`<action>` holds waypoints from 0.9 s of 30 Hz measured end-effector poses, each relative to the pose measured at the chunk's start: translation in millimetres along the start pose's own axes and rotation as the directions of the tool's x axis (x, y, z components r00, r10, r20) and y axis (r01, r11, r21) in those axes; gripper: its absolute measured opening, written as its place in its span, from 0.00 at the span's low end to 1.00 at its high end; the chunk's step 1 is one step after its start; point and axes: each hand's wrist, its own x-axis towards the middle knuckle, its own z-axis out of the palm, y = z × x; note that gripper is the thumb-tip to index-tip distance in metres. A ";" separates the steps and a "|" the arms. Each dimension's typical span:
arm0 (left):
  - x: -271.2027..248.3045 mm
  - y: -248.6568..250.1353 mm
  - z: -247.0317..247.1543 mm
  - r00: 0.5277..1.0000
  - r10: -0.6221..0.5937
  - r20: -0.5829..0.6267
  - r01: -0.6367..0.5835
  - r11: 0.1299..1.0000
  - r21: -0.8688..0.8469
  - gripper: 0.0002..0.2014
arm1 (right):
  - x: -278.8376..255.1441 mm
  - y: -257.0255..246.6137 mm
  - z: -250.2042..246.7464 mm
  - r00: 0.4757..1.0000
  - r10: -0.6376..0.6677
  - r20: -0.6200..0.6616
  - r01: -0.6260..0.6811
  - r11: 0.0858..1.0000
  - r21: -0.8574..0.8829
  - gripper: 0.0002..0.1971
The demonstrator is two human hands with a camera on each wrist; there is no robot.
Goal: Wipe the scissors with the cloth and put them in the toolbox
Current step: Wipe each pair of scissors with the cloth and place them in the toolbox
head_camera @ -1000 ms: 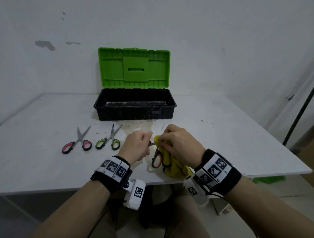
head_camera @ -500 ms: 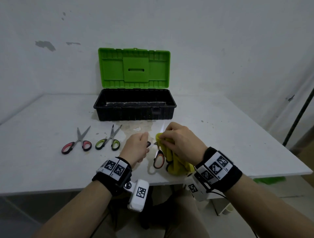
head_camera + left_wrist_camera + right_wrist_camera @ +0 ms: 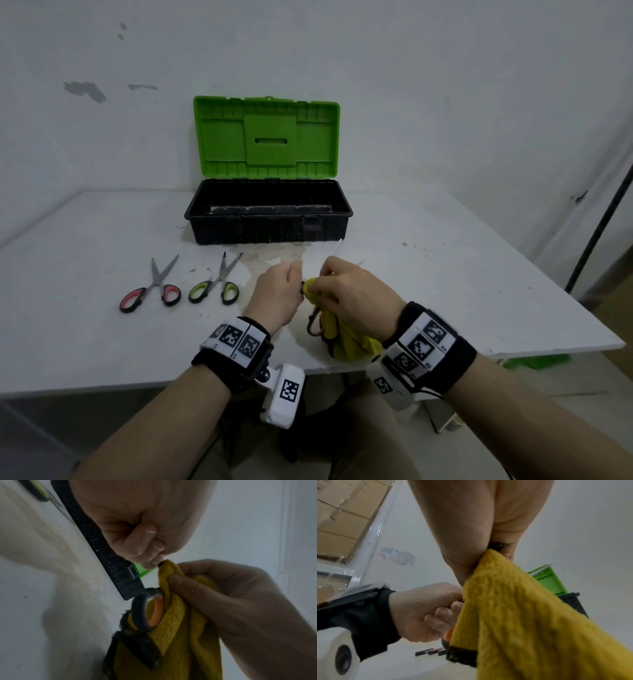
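Near the table's front edge my left hand point(image 3: 277, 294) pinches a black part of the orange-handled scissors point(image 3: 147, 611) with curled fingers point(image 3: 145, 545). One orange-lined handle ring point(image 3: 313, 323) hangs below. My right hand point(image 3: 346, 294) grips the yellow cloth point(image 3: 342, 339), which is folded round the scissors and hides the blades. The cloth point(image 3: 522, 615) fills the right wrist view, with my left hand point(image 3: 423, 612) beside it. The black toolbox point(image 3: 267, 233) stands open behind the hands, its green lid point(image 3: 267, 133) upright.
Red-handled scissors point(image 3: 150, 291) and green-handled scissors point(image 3: 214, 284) lie on the white table point(image 3: 445, 291) left of my hands. A wall stands right behind the toolbox. A dark pole point(image 3: 596, 233) leans at the far right.
My right hand has shifted slightly with the cloth over the scissors. The left hand has stayed almost in place, still pinching them.
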 end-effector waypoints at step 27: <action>14.3 -2.4 -5.5 0.984 -0.175 -0.020 0.156 0.919 -0.363 0.17 | 23.0 125.4 13.3 0.799 0.558 0.225 -0.563 0.825 -0.045 0.18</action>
